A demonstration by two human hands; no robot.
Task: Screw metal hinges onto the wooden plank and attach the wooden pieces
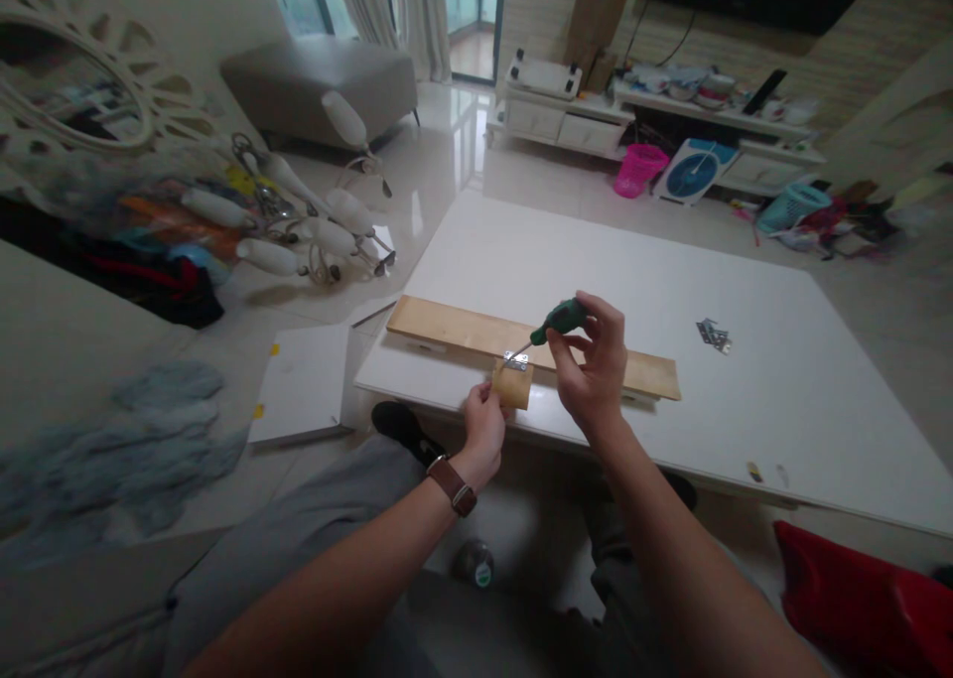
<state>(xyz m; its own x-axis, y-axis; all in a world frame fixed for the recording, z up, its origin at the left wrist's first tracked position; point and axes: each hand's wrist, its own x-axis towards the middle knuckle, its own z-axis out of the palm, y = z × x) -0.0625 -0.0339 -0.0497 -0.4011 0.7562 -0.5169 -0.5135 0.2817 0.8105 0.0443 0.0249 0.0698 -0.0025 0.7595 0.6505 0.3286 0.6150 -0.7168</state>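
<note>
one screwdriver (555,323), one blurred green label (483,574)

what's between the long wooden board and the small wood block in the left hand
In the head view, a small metal plate, apparently a hinge, sits where the long board and small block meet; the green screwdriver slants down toward it.

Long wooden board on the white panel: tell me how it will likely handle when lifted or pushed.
The long wooden board is probably stiff, as it lies straight with no visible sag. Its flat faces make rolling unlikely. Lifted by one end, it may swing or dip, being long and narrow.
</note>
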